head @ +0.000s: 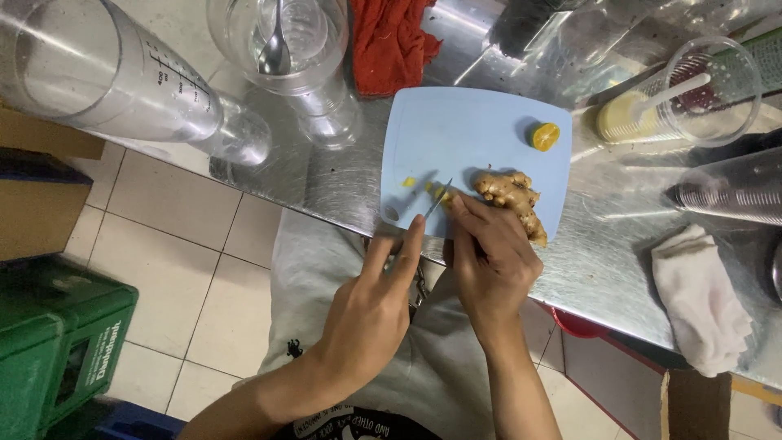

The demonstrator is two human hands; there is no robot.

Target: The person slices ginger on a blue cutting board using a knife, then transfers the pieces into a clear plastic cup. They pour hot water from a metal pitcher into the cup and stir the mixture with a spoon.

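Looking down from a head camera, two bare hands work at a pale blue cutting board (pixel 456 134) on a steel tabletop (pixel 603 244). The left hand (pixel 371 314) has its grip closed around a small knife (pixel 437 198), forefinger laid along the handle, blade tip touching the board near its front edge. The right hand (pixel 493 265) presses its fingertips on a knobbly piece of ginger (pixel 509 194), pinning it just beside the blade. Small yellow bits (pixel 410 182) lie near the knife. A halved green citrus (pixel 543 136) sits cut face up at the board's far right.

A green crate (pixel 57 350) with white lettering stands on the tiled floor at lower left, a brown cardboard box (pixel 37 204) above it. Clear measuring jugs (pixel 122 81) lie beyond the board, one holding a spoon (pixel 274 49). A clear cup (pixel 676 102) at right holds yellow liquid and a white straw. A red cloth (pixel 391 41) and white cloth (pixel 700 301) rest nearby.
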